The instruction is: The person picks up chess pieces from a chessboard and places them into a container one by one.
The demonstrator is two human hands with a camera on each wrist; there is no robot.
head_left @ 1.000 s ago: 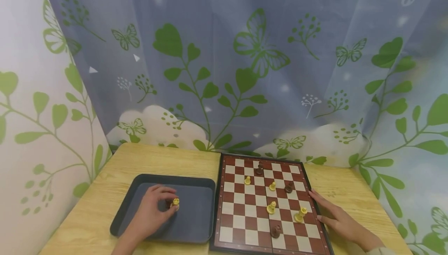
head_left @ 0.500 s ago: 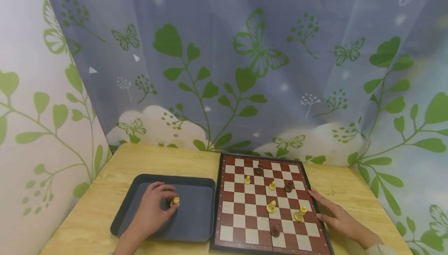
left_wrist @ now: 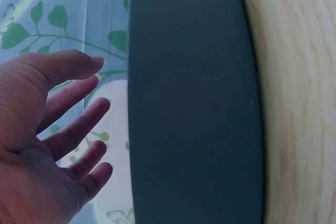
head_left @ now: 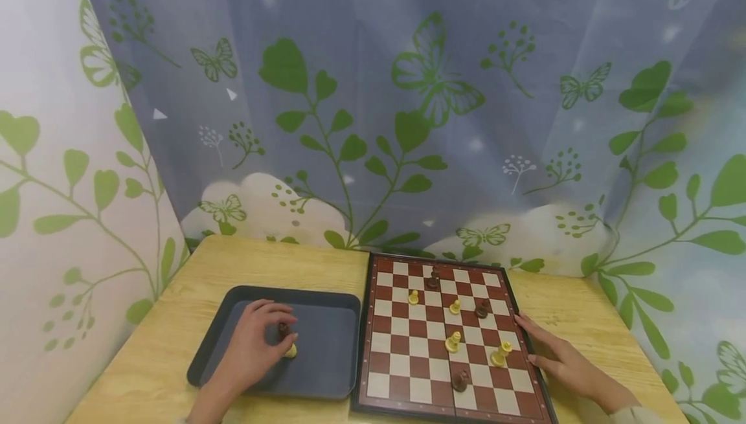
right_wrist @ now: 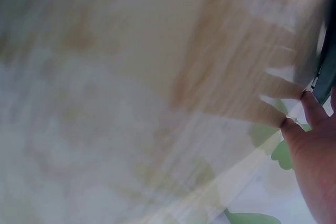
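Note:
Over the dark grey tray (head_left: 326, 385), my left hand (head_left: 250, 340) hovers with its thumb and index finger apart. Between them, in the head view, shows a dark brown chess piece (head_left: 283, 329). Just below the thumb tip is a yellow chess piece (head_left: 291, 351), partly hidden by the thumb. In the left wrist view the left hand (left_wrist: 58, 124) shows nothing between its fingers, beside the tray wall (left_wrist: 194, 98). My right hand (head_left: 562, 362) rests its fingertips against the right edge of the chessboard (head_left: 379, 388); the right wrist view shows this hand (right_wrist: 315, 150) at the right.
Several pieces are spread over the board: a yellow pawn (head_left: 413, 298), another yellow pawn (head_left: 455, 307), a tall yellow piece (head_left: 500, 354), a dark knight (head_left: 461, 380) and others. A wooden table (head_left: 285, 262) bears the tray and board, with a patterned curtain (head_left: 361, 87) behind.
The yellow piece, earlier at my left thumb tip, now sits lower, below the thumb, and the dark piece shows more clearly between the fingers. The right hand stays at the board's edge.

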